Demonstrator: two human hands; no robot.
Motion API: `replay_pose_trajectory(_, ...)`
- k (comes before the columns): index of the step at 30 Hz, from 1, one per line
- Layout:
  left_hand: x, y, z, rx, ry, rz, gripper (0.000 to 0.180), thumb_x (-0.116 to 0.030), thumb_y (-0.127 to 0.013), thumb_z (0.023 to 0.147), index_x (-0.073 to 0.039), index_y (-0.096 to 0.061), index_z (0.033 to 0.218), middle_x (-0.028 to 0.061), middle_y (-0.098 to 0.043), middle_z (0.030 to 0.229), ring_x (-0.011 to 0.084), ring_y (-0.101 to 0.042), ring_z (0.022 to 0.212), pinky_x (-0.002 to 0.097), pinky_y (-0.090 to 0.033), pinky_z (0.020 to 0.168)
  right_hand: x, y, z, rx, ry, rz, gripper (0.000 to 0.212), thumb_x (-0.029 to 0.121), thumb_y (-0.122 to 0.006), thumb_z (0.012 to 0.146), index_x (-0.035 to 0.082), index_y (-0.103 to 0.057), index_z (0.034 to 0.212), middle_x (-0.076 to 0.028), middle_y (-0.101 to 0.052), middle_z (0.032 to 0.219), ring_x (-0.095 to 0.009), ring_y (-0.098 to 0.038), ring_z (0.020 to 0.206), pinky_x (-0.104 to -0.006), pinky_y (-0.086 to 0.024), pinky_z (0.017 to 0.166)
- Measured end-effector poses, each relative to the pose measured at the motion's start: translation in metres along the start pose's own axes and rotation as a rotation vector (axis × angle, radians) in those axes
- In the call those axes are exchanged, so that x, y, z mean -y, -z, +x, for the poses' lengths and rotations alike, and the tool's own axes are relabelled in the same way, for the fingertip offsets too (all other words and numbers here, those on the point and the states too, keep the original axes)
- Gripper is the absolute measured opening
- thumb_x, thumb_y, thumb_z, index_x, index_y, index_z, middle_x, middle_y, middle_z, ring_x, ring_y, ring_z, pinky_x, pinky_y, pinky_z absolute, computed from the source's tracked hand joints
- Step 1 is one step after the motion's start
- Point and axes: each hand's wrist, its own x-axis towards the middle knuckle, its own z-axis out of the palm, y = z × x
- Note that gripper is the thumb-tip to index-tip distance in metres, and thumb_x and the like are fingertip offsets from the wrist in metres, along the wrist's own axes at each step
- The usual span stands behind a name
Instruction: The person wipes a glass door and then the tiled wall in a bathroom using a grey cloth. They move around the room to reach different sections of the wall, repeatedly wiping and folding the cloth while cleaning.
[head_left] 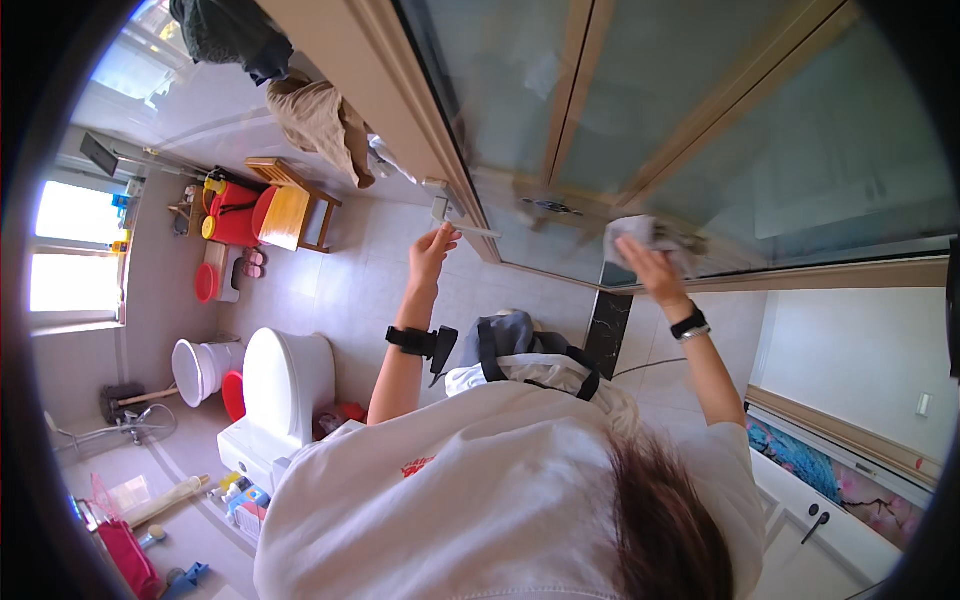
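Our hair low in view. R hand (650, 262) fingers pressing grey cloth (640, 235) on glass door (700, 130); L hand (432, 250), fingers loosely spread, near door handle (445, 208). Risk: door swings, cloth slips.

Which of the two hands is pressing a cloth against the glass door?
The right hand: it holds the grey cloth against the glass door. The left hand is empty, fingers spread near the door handle.

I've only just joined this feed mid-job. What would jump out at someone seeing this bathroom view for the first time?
The big frosted glass door fills the upper right, and the right hand presses a grey cloth against it. The left hand reaches up by the door's metal handle at centre. At lower left stand a white toilet, red buckets and a wooden stool.
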Motion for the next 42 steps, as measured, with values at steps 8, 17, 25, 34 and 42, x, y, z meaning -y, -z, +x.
replay_pose_trajectory(8,0.001,0.001,0.001,-0.020,-0.011,0.008,0.041,-0.043,-0.061,0.085,-0.004,-0.067,0.096,0.0020,-0.065,0.081,0.0100,-0.061,0.079,0.0242,-0.040,0.067,-0.101,0.125,0.036,-0.768,-0.606,-0.095,0.026,0.007,-0.056,0.084,0.007,-0.063,0.110,-0.008,-0.060,0.118,-0.032,-0.052,0.112,-0.0432,-0.036,0.094)
replay_pose_trajectory(17,-0.003,0.001,-0.001,-0.006,0.022,-0.006,0.040,-0.042,-0.061,0.085,-0.005,-0.067,0.099,0.0028,-0.066,0.085,0.0104,-0.062,0.081,0.0240,-0.041,0.068,-0.150,0.169,0.080,-1.114,-0.723,-0.102,0.037,0.015,-0.056,0.089,-0.005,-0.048,0.120,-0.021,-0.047,0.126,-0.033,-0.047,0.115,-0.0418,-0.039,0.097)
replay_pose_trajectory(25,-0.002,0.000,0.001,0.044,0.003,0.040,0.043,-0.046,-0.058,0.087,-0.006,-0.065,0.101,0.0019,-0.065,0.085,0.0110,-0.061,0.083,0.0236,-0.042,0.072,-0.141,0.119,0.063,-0.901,-0.617,-0.335,0.057,0.031,-0.051,0.090,-0.005,-0.031,0.130,-0.027,-0.032,0.134,-0.040,-0.034,0.124,-0.0536,-0.024,0.101)
replay_pose_trajectory(34,0.017,-0.010,0.008,-0.043,-0.134,-0.171,0.037,-0.031,-0.061,0.088,0.005,-0.066,0.092,0.0069,-0.064,0.077,0.0122,-0.059,0.072,0.0255,-0.048,0.069,-0.085,0.054,0.047,-0.792,-0.698,-0.278,0.053,0.025,-0.048,0.091,-0.005,-0.028,0.130,-0.028,-0.027,0.134,-0.043,-0.028,0.125,-0.0602,-0.018,0.102)
replay_pose_trajectory(42,0.023,-0.012,0.012,-0.098,-0.133,-0.080,0.038,-0.034,-0.064,0.086,0.004,-0.068,0.089,0.0042,-0.064,0.073,0.0095,-0.058,0.070,0.0230,-0.046,0.066,-0.022,-0.022,0.008,-0.561,-0.553,-0.221,0.044,0.029,-0.055,0.089,0.000,-0.043,0.121,-0.020,-0.034,0.130,-0.040,-0.032,0.119,-0.0556,-0.025,0.101)
